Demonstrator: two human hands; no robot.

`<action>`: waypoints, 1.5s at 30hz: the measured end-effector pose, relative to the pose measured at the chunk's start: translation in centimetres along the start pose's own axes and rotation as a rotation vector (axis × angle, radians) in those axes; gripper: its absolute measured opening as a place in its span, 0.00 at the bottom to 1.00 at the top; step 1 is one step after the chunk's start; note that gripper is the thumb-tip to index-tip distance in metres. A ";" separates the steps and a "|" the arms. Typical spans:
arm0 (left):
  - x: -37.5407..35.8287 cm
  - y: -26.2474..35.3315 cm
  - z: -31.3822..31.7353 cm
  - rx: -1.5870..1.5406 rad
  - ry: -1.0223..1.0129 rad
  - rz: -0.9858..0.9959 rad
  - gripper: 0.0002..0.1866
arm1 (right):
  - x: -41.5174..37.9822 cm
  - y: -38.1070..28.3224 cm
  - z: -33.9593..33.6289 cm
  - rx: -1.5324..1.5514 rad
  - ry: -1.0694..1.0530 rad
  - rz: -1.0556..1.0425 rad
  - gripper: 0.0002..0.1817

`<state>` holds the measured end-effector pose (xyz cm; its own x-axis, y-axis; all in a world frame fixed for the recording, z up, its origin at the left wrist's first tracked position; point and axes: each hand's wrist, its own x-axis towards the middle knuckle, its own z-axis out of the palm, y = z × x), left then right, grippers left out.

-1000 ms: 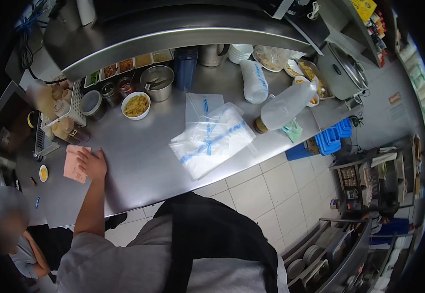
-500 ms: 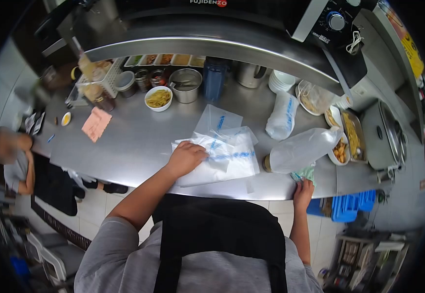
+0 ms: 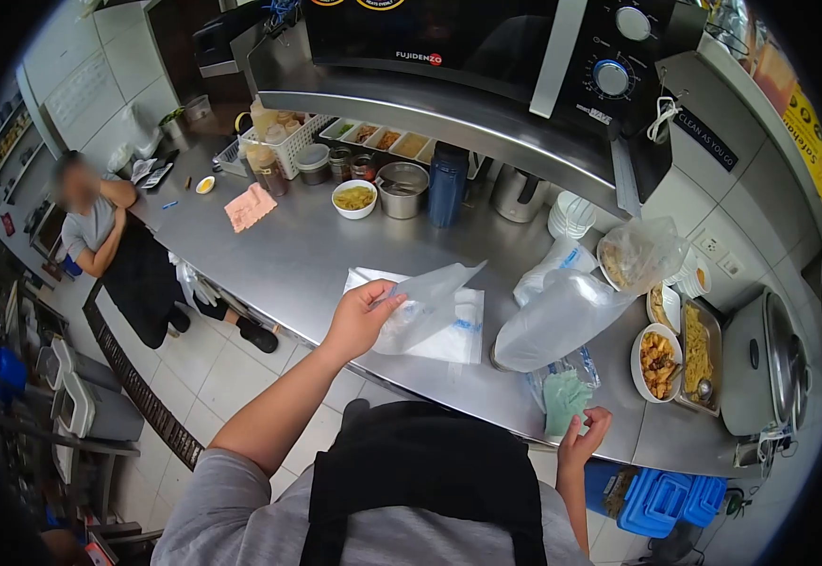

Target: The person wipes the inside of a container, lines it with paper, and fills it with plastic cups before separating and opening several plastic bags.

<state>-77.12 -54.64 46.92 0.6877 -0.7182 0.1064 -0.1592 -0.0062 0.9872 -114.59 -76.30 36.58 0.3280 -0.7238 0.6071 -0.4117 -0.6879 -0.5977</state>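
Note:
My left hand (image 3: 364,316) pinches the edge of a translucent plastic bag (image 3: 427,297) and holds it partly raised over the counter. Flat beneath it lies a stack of plastic bags (image 3: 468,321) with blue print. At the counter's front edge my right hand (image 3: 586,439) has its fingers apart and holds nothing. Just beyond those fingers is a crumpled green cloth (image 3: 565,401), resting partly on a clear plastic packet (image 3: 583,363). Between the bags and the cloth stands a large container under a translucent plastic cover (image 3: 557,321); its contents cannot be made out.
A steel counter (image 3: 241,250) carries a bowl of yellow food (image 3: 354,197), a steel pot (image 3: 402,191) and a blue tumbler (image 3: 447,186). Rightward are a bowl of browned food (image 3: 657,363) and a noodle tray (image 3: 699,354). A microwave (image 3: 430,47) sits overhead; another person (image 3: 109,226) is at left.
My left hand has lifted a plastic bag from the stack. My right hand has let go of the green cloth, which now lies more spread out. The view has shifted.

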 end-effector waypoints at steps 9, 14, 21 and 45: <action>-3.7 2.8 3.1 0.174 -0.435 0.144 0.07 | 7.4 -20.6 3.1 0.409 -0.214 -0.393 0.19; -5.9 6.9 3.1 0.389 -0.541 0.114 0.19 | 6.6 -17.8 4.8 0.611 -0.688 -0.301 0.13; -6.9 3.8 4.6 0.475 -0.490 0.413 0.25 | 3.6 -16.4 7.3 0.849 -0.787 0.263 0.06; 1.7 0.3 0.9 0.055 -0.517 0.300 0.16 | 4.3 -16.1 5.8 0.978 -0.526 0.591 0.02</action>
<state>-76.62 -56.45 47.30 0.1755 -0.9393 0.2947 -0.3390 0.2233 0.9139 -101.66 -68.65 45.80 0.7002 -0.7132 -0.0322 0.1163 0.1584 -0.9805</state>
